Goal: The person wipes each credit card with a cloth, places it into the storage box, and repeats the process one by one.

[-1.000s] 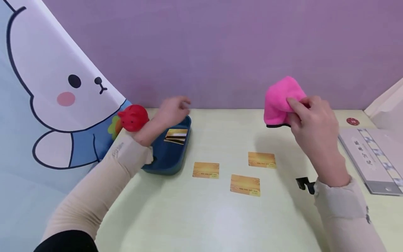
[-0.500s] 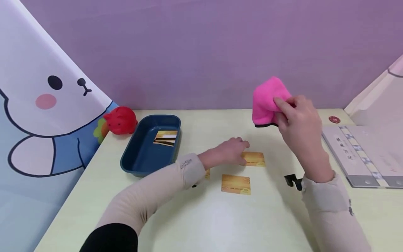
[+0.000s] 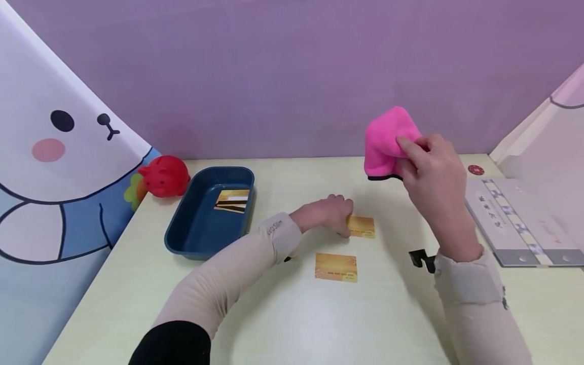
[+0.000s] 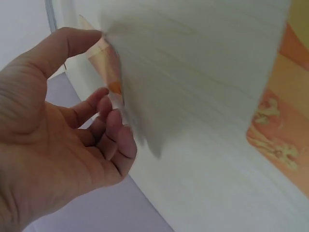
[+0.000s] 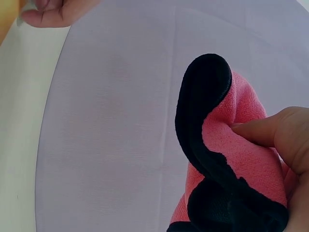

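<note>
Over the middle of the table, my left hand (image 3: 326, 213) has its thumb and fingertips on opposite edges of a gold bank card (image 3: 362, 227). In the left wrist view that card (image 4: 108, 72) is seen nearly edge-on, tilted between the thumb and fingers. My right hand (image 3: 435, 187) holds up a pink fleecy cloth item (image 3: 390, 139) with black edging, pinched between thumb and fingers above the table's back part. The right wrist view shows the black edging (image 5: 205, 82) folded into a loop. A second gold bank card (image 3: 336, 267) lies flat nearer the front.
A blue tray (image 3: 196, 238) at the left holds several overlapping bank cards (image 3: 232, 198). Beside it sits a red toy pig (image 3: 165, 176). To the right are a grey-white flat folder (image 3: 515, 223), a red chip (image 3: 476, 170) and a black scrap (image 3: 422, 259). A purple backdrop (image 3: 292, 76) stands behind.
My left hand has moved from over the tray, rightwards to the far gold bank card, and its fingers have closed on it. The right hand keeps holding up the pink cloth item.
</note>
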The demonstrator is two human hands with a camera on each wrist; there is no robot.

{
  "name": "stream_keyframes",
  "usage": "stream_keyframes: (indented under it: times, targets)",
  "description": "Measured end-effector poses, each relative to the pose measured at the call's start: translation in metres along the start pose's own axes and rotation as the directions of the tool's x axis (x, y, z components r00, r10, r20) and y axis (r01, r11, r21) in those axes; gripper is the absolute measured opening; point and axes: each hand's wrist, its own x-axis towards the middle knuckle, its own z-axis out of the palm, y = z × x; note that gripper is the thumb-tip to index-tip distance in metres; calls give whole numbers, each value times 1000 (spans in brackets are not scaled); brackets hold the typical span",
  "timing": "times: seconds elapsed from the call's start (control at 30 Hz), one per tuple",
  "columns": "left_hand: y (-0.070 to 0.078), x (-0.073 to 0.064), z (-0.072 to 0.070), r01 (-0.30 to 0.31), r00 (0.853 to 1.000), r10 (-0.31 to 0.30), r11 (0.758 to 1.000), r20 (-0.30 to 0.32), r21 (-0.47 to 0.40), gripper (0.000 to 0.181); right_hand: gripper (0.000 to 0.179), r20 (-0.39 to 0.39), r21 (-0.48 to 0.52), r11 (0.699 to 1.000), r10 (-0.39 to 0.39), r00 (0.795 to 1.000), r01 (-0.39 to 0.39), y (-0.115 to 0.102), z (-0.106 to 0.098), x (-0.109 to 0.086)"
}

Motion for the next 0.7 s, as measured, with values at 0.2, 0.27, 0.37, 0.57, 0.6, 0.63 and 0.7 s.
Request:
stream_keyframes:
  times: [0.2,0.27,0.37,0.57,0.6,0.63,0.7]
  targets:
    - [-5,-1,2,-16,1000,15,996,-5,-85,46,31,14,2,1000,1,1000,-1,0,0,0]
    - [-5,-2,3,-22,1000,22,987,-6,-162,50,31,20,0,1000,2,1000,-2,0,0,1]
    - [-5,-2,6,-40,999,38,963,-11,-268,52,31,25,-4,1000,7,1000,-7,0,-1,0]
    - [-15,-5,8,-78,996,55,917,-68,-391,42,31,24,-5,999,34,999,-34,3,-3,0]
    - [-19,-7,7,-95,993,58,905,-100,-414,40,31,21,-5,999,41,999,-41,4,-3,0]
    - [-24,-10,5,-111,989,54,890,-138,-443,40,30,16,-7,999,45,999,-45,5,-4,1]
    - [-35,-15,2,-149,973,32,841,-227,-521,39,30,-1,-4,998,57,998,-57,6,-5,1]
